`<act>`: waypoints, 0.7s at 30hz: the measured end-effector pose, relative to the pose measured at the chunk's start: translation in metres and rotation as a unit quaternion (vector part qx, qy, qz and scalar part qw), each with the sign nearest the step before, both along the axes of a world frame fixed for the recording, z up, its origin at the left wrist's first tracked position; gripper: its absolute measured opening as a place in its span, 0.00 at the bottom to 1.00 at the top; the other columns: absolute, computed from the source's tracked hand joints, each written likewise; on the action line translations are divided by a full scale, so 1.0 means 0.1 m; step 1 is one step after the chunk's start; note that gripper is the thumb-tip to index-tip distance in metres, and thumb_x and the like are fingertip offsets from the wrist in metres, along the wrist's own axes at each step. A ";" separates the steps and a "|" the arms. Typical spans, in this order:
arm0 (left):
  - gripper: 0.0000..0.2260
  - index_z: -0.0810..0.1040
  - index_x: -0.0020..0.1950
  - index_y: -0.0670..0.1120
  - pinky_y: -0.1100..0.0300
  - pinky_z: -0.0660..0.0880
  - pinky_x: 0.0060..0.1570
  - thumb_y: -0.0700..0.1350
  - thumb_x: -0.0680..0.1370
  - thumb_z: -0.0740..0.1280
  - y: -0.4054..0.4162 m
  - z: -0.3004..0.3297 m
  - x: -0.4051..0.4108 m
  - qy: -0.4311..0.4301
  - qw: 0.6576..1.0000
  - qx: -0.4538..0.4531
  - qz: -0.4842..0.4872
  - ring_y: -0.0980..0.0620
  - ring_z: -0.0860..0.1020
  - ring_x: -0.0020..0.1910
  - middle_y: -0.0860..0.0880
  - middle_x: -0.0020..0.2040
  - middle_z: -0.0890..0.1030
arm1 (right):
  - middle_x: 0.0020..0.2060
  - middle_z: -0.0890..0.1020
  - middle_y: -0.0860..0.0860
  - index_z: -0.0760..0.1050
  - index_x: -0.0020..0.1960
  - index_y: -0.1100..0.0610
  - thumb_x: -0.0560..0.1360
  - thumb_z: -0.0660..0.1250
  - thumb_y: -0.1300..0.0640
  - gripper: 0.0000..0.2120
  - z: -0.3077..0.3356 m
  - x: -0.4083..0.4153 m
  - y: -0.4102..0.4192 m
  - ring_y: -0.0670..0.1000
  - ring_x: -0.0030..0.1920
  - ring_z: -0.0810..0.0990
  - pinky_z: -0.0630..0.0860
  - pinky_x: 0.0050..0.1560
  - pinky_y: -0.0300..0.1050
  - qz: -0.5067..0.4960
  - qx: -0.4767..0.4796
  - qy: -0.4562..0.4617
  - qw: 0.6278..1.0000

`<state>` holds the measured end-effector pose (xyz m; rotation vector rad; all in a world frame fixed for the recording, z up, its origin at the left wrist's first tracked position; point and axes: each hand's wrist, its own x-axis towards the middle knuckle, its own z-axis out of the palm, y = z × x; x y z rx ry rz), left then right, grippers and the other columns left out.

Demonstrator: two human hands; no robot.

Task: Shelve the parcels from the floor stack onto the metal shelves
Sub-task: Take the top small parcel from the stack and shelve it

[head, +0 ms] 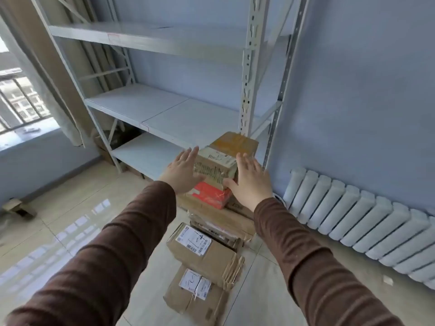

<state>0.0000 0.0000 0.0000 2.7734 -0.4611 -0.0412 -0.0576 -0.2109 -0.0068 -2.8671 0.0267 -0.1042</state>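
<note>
Blue walls back the metal shelves (pixel 188 118); on the tiled floor (pixel 70 208) a parcel stack (pixel 211 231) rises. Its top parcel (pixel 215 169) sits between the left hand (pixel 182 174) and right hand (pixel 250 181), both spread flat against its sides.

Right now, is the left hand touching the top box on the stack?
Touching. In the head view the left hand lies against the left face of the top box, fingers straight and thumb on its lower edge, with no gap visible between them.
</note>
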 end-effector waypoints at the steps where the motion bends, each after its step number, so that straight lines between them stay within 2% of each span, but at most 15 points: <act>1: 0.41 0.41 0.84 0.51 0.45 0.52 0.79 0.57 0.81 0.65 -0.04 -0.02 0.03 0.009 1.000 -0.011 0.007 0.46 0.49 0.83 0.46 0.84 0.49 | 0.83 0.46 0.53 0.41 0.83 0.54 0.82 0.56 0.35 0.41 -0.05 0.04 -0.01 0.56 0.83 0.46 0.52 0.80 0.63 -0.005 0.006 0.011 1.000; 8: 0.40 0.41 0.84 0.50 0.44 0.67 0.73 0.59 0.82 0.63 -0.16 -0.18 0.23 0.062 0.992 -0.094 0.063 0.39 0.68 0.75 0.40 0.79 0.64 | 0.82 0.53 0.55 0.45 0.83 0.60 0.82 0.53 0.35 0.41 -0.32 0.19 0.04 0.56 0.82 0.52 0.55 0.79 0.59 -0.016 0.007 0.051 0.999; 10: 0.37 0.46 0.83 0.48 0.49 0.69 0.69 0.57 0.83 0.63 -0.20 -0.23 0.25 0.074 0.987 -0.128 0.066 0.40 0.72 0.72 0.40 0.78 0.67 | 0.82 0.55 0.55 0.46 0.83 0.60 0.83 0.52 0.35 0.40 -0.36 0.21 0.08 0.56 0.81 0.53 0.55 0.79 0.59 -0.015 0.013 0.050 0.999; 12: 0.32 0.52 0.82 0.47 0.53 0.71 0.61 0.55 0.83 0.63 -0.24 -0.26 0.26 0.064 0.982 -0.163 0.074 0.41 0.75 0.67 0.40 0.74 0.72 | 0.82 0.56 0.56 0.47 0.83 0.61 0.83 0.53 0.36 0.40 -0.38 0.24 0.12 0.56 0.81 0.54 0.55 0.79 0.58 -0.016 0.034 0.039 0.999; 14: 0.28 0.57 0.79 0.47 0.56 0.71 0.57 0.55 0.83 0.63 -0.24 -0.29 0.27 0.045 0.976 -0.196 0.089 0.43 0.77 0.64 0.41 0.71 0.75 | 0.81 0.57 0.56 0.46 0.83 0.61 0.83 0.54 0.37 0.40 -0.37 0.25 0.17 0.56 0.81 0.55 0.55 0.80 0.57 -0.018 0.066 0.019 0.997; 18: 0.25 0.62 0.74 0.50 0.44 0.79 0.57 0.57 0.82 0.65 -0.15 -0.28 0.25 0.011 0.955 -0.269 0.123 0.46 0.78 0.59 0.47 0.64 0.78 | 0.80 0.59 0.58 0.45 0.82 0.61 0.83 0.55 0.39 0.39 -0.29 0.27 0.28 0.56 0.80 0.58 0.57 0.79 0.54 -0.007 0.119 -0.048 0.992; 21: 0.21 0.65 0.70 0.49 0.44 0.80 0.54 0.55 0.81 0.67 -0.08 -0.21 0.19 -0.037 0.934 -0.324 0.146 0.48 0.79 0.55 0.52 0.56 0.78 | 0.80 0.60 0.57 0.46 0.82 0.59 0.83 0.56 0.39 0.38 -0.21 0.31 0.38 0.55 0.79 0.59 0.60 0.78 0.54 0.017 0.179 -0.085 0.980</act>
